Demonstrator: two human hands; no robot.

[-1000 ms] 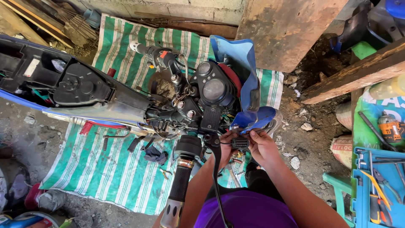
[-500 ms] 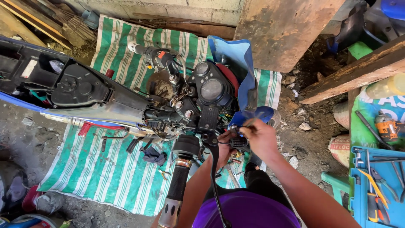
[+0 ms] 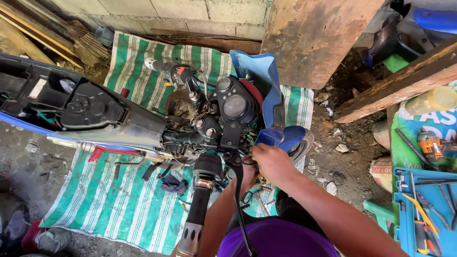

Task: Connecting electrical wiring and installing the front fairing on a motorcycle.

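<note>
Right hand (image 3: 271,164) pinches wires (image 3: 250,143) beside the handlebar (image 3: 202,190); left hand is hidden behind it, grip unclear. Striped mat (image 3: 119,204) below, toolbox (image 3: 423,209) right.

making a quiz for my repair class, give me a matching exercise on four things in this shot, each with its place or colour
Things:
1. mat
2. toolbox
3. plank
4. right hand

Places or colours:
A. blue, at the right edge
B. at the wires under the handlebar
C. green and white stripes, under the bike
D. brown wood, slanting at upper right

Pairs: 1-C, 2-A, 3-D, 4-B
</note>
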